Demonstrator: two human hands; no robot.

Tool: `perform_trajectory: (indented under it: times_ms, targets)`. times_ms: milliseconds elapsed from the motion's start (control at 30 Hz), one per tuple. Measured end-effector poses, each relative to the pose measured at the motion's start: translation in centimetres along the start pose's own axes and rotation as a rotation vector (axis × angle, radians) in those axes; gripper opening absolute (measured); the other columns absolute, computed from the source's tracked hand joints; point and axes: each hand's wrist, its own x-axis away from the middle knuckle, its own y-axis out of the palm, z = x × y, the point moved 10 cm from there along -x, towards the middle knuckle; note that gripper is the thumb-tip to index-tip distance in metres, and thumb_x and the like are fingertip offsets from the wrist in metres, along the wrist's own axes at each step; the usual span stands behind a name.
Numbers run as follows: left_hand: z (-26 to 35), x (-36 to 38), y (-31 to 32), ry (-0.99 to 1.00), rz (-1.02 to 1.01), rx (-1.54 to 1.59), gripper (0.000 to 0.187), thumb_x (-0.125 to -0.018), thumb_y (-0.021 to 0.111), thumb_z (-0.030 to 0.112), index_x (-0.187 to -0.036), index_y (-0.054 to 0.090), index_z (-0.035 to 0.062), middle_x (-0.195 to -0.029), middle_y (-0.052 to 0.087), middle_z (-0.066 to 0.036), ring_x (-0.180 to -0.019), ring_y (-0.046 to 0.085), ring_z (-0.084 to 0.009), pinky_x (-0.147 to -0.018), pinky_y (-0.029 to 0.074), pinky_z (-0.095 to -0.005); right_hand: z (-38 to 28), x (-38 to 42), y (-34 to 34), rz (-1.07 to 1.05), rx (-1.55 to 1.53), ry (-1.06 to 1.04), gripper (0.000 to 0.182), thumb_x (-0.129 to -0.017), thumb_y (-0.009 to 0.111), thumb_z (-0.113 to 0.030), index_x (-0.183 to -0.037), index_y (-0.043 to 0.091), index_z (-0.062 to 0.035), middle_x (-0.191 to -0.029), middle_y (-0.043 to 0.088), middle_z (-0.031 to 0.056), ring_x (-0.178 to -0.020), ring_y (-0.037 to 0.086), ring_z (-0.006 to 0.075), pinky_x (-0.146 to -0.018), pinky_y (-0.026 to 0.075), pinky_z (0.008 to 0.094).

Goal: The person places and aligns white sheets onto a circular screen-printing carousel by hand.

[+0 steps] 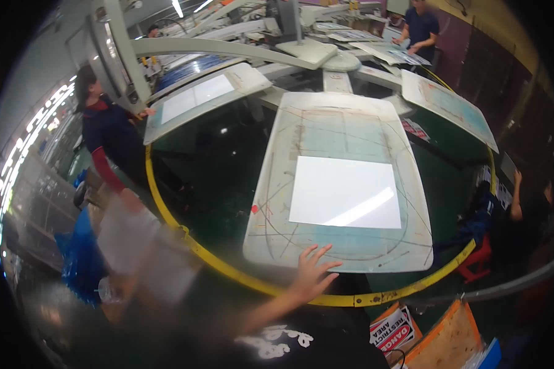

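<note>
Your left hand (316, 270) is spread wide, holding nothing, at the near edge of the printing platen (351, 130); contact is unclear. Your right hand is out of sight. Beyond your fingertips lies the white sheet (346, 192), probably best handled by its edges.

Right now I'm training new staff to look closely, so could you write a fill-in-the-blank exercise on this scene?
1. The sheet on the nearest board is ____ in colour.
2. The curved rail in front is ____ in colour.
3. Of left and right, the hand at the board's near edge is the ____.
4. On the sign at lower right, "RESTRICT..." is followed by the word ____.

Missing words: white; yellow; left; AREA.
</note>
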Motion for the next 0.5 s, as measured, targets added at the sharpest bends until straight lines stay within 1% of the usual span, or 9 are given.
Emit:
perform_trajectory:
  times_ms: [67,133,200,267,333,400,500]
  targets:
    - [0.3,-0.4,0.1,0.025,-0.001,0.013,0.03,-0.08,0.067,0.02,-0.109,0.063,0.0195,-0.138,0.04,-0.01,-0.125,0.028,-0.0391,-0.104,0.026,-0.0481,-2.8,-0.2,-0.6,-0.067,0.219,-0.007,0.052,-0.074,0.073,-0.028,-0.111,0.057,0.0057,-0.102,0.064,0.0171,-0.1,0.058,0.0305,-0.089,0.044,0.0393]
    - [0.7,-0.5,0.1,0.043,-0.013,0.004,0.031,-0.078,0.069,0.018,-0.108,0.064,0.0189,-0.137,0.041,-0.01,-0.126,0.028,-0.0387,-0.103,0.026,-0.0477,-4.7,-0.1,-0.1,-0.161,0.349,-0.277,0.045,-0.075,0.072,-0.026,-0.111,0.06,-0.0001,-0.104,0.064,0.0159,-0.098,0.058,0.0305,-0.088,0.044,0.0385]
    - [0.7,-0.7,0.0,0.055,-0.023,0.008,0.03,-0.078,0.069,0.017,-0.107,0.064,0.0187,-0.137,0.042,-0.01,-0.126,0.028,-0.0384,-0.103,0.026,-0.0476,2.4,0.5,2.4,-0.279,0.087,0.167,0.047,-0.068,0.076,-0.021,-0.107,0.061,0.0006,-0.11,0.061,0.0156,-0.11,0.053,0.0321,-0.102,0.033,0.041]
    - [0.5,-0.6,0.4,0.08,-0.028,-0.008,0.029,-0.078,0.069,0.018,-0.106,0.065,0.0183,-0.137,0.042,-0.01,-0.125,0.028,-0.038,-0.103,0.027,-0.0474,2.2,0.7,1.6,-0.106,0.036,0.125,0.04,-0.064,0.079,-0.021,-0.096,0.066,-0.0012,-0.098,0.065,0.0129,-0.098,0.058,0.0291,-0.101,0.034,0.0398]
    - [0.6,-0.7,0.1,0.075,-0.031,0.014,0.028,-0.078,0.069,0.018,-0.105,0.066,0.018,-0.137,0.042,-0.009,-0.125,0.028,-0.0381,-0.102,0.027,-0.0475,1.3,0.7,1.3,-0.086,0.108,0.033,0.038,-0.063,0.078,-0.019,-0.096,0.066,-0.0021,-0.096,0.066,0.0123,-0.095,0.059,0.0293,-0.103,0.032,0.0402]
    - [1.2,-1.0,-0.7,0.044,-0.037,0.045,0.027,-0.078,0.069,0.019,-0.104,0.066,0.0174,-0.137,0.043,-0.009,-0.125,0.029,-0.0387,-0.102,0.027,-0.0477,0.8,0.5,1.0,-0.108,0.099,0.064,0.035,-0.065,0.076,-0.02,-0.094,0.067,-0.0028,-0.097,0.066,0.012,-0.096,0.06,0.0272,-0.108,0.023,0.0457]
    - [0.8,-0.8,-0.8,0.025,-0.041,0.048,0.027,-0.077,0.069,0.018,-0.104,0.066,0.017,-0.137,0.043,-0.009,-0.125,0.029,-0.0391,-0.102,0.028,-0.0478,-0.2,0.3,0.6,-0.1,0.162,0.04,0.033,-0.066,0.075,-0.021,-0.092,0.067,-0.0034,-0.095,0.067,0.0114,-0.095,0.061,0.0269,-0.107,0.027,0.046]
